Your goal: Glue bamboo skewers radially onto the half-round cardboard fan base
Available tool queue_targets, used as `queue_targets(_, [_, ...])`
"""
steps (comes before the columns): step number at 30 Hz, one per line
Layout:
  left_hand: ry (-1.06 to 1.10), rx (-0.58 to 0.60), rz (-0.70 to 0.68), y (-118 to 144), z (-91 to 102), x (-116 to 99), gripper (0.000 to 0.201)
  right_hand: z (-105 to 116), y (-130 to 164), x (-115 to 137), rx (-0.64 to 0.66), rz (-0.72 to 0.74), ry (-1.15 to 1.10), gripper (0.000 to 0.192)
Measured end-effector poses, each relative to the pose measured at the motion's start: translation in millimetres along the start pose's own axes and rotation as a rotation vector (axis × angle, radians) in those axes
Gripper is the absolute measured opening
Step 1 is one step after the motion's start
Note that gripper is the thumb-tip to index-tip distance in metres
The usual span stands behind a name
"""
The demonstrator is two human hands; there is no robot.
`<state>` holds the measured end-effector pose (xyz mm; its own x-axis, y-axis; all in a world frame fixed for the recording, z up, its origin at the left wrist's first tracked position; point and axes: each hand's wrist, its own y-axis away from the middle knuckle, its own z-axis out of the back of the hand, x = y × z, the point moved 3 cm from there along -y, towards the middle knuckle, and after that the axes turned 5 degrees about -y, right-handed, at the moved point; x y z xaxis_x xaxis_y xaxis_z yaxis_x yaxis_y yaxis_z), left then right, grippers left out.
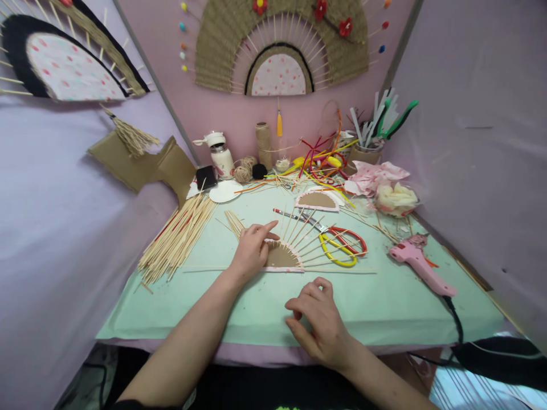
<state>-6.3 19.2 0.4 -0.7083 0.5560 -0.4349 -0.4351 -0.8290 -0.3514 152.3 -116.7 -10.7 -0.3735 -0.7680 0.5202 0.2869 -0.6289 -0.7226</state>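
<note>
I see a pale-green mat (pixel 384 307) boxed in by lilac walls. Left hand (pixel 252 250) lies flat on the half-round cardboard fan (pixel 282 256) at centre; right hand (pixel 318 319) hovers loosely curled, empty, near the front edge.

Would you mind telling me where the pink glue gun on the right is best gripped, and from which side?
Grip the pink glue gun by its handle, the long part running toward the near right where the black cord leaves it. Probably come from above on the near side with the right hand; the nozzle points away, to the left.

Left hand (pixel 252 250) hides fan piece's (pixel 284 257) left part; glue gun (pixel 416 263) cord leaves frame.
</note>
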Motion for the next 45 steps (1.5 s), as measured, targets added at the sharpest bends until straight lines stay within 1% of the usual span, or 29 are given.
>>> queue_targets(3, [-0.018, 0.007, 0.015, 0, -0.5, 1, 0.06, 0, 0, 0, 0.0, -0.006, -0.001, 0.007])
queue_targets(7, [-0.058, -0.074, 0.056, 1, 2.4, 4, 0.058, 0, 0, 0, 0.0, -0.005, 0.004, 0.006])
queue_targets(9, [-0.071, -0.092, 0.06, 2, 3.3, 4, 0.057, 0, 0, 0, 0.0, -0.003, 0.003, 0.006])
queue_targets(16, [-0.081, -0.036, 0.005, 2, 2.3, -1, 0.057, 0, -1, 0, -0.005, -0.002, 0.008, 0.006])
queue_targets(20, [-0.07, 0.013, -0.057, 4, -0.4, -6, 0.059, 1, -2, 1, 0.003, -0.004, 0.004, 0.005])
queue_targets(26, [-0.081, 0.089, -0.204, 8, -6.0, -15, 0.06, 1, -3, 2, 0.003, -0.002, 0.016, 0.005])
queue_targets(28, [-0.086, 0.087, -0.252, 8, -6.4, -17, 0.059, 1, -3, 2, 0.002, -0.006, 0.021, 0.006])
queue_targets(29, [-0.086, 0.055, -0.261, 8, -5.1, -16, 0.059, 1, -3, 2, 0.001, -0.007, 0.022, 0.006])
queue_targets(31, [-0.091, -0.081, -0.219, 8, 1.0, -12, 0.056, 1, -2, 2, 0.001, -0.01, 0.021, 0.005])
queue_targets(34, [-0.112, -0.333, -0.033, 8, 14.5, 2, 0.05, 1, -2, 2, -0.001, -0.007, 0.017, 0.005])
queue_targets(35, [-0.12, -0.384, 0.022, 9, 18.1, 6, 0.048, 1, -2, 2, -0.002, -0.005, 0.015, 0.005])
queue_targets(36, [-0.126, -0.404, 0.06, 9, 20.5, 8, 0.048, 1, -2, 2, -0.002, -0.003, 0.015, 0.005])
queue_targets(37, [-0.13, -0.397, 0.079, 10, 21.7, 10, 0.048, 1, -2, 2, 0.0, -0.003, 0.015, 0.005])
queue_targets(38, [-0.131, -0.364, 0.081, 10, 21.6, 10, 0.049, 1, -3, 2, 0.002, -0.004, 0.017, 0.005])
queue_targets(39, [-0.131, -0.313, 0.07, 9, 20.4, 9, 0.05, 1, -3, 2, 0.004, -0.006, 0.018, 0.006])
queue_targets(43, [-0.136, -0.048, 0.006, 6, 9.0, 0, 0.058, 1, -4, 2, 0.005, -0.012, 0.027, 0.007])
queue_targets(45, [-0.143, 0.045, 0.01, 4, 3.5, -2, 0.061, 1, -4, 2, 0.006, -0.015, 0.031, 0.007])
